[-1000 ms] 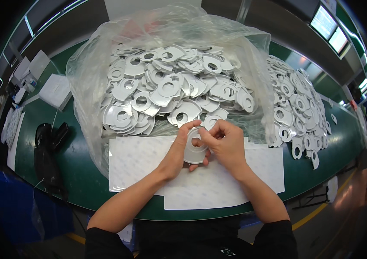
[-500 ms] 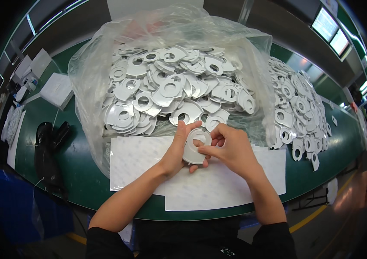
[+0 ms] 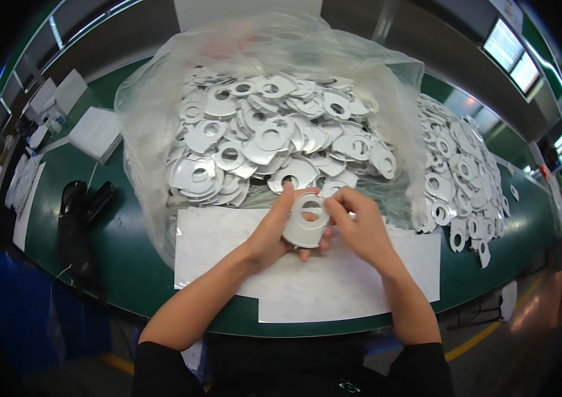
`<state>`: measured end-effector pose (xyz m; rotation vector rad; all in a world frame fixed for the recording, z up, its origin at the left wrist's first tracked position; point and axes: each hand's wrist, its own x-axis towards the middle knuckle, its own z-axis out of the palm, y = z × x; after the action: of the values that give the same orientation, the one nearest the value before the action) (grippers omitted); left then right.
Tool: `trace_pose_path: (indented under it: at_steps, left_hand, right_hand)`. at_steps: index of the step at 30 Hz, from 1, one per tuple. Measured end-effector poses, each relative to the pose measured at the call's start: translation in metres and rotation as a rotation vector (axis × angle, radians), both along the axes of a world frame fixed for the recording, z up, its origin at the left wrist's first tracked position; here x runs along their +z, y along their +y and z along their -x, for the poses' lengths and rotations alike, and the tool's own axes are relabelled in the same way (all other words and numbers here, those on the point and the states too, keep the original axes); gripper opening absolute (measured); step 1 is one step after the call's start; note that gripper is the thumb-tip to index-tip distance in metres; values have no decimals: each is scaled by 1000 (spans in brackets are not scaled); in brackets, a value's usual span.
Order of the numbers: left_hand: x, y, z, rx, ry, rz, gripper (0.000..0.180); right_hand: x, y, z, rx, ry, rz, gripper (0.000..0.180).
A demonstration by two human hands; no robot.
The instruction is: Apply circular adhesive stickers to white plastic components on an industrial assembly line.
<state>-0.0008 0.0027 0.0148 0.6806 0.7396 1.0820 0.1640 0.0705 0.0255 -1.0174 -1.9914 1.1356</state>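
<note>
1. Our left hand [image 3: 274, 231] grips a white ring-shaped plate [image 3: 305, 221] from below, above the white sheets [image 3: 228, 251].
2. Our right hand [image 3: 357, 228] pinches the plate's upper right edge.
3. Just beyond, an open clear plastic bag [image 3: 149, 132] holds heaped matching plates [image 3: 261, 139].
4. Another plate pile [image 3: 459, 172] lies right, on the green table [image 3: 122, 264].

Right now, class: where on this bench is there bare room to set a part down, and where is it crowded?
Free: the white sheets below both hands, and the green table between the black tool and the plastic bag. Crowded: the bag's heap of white ring plates and the loose pile to the right.
</note>
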Motion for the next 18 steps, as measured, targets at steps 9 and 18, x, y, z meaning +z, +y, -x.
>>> trace_pose_path:
  at_steps: [9,18]
  left_hand:
    - [37,-6,57,414,245,-302,43]
    - [29,-18,117,883,1580,-513,39]
  right_hand:
    - [32,77,-93,-357,1049,285,20]
    - [38,26,-41,-209,273,-233,22]
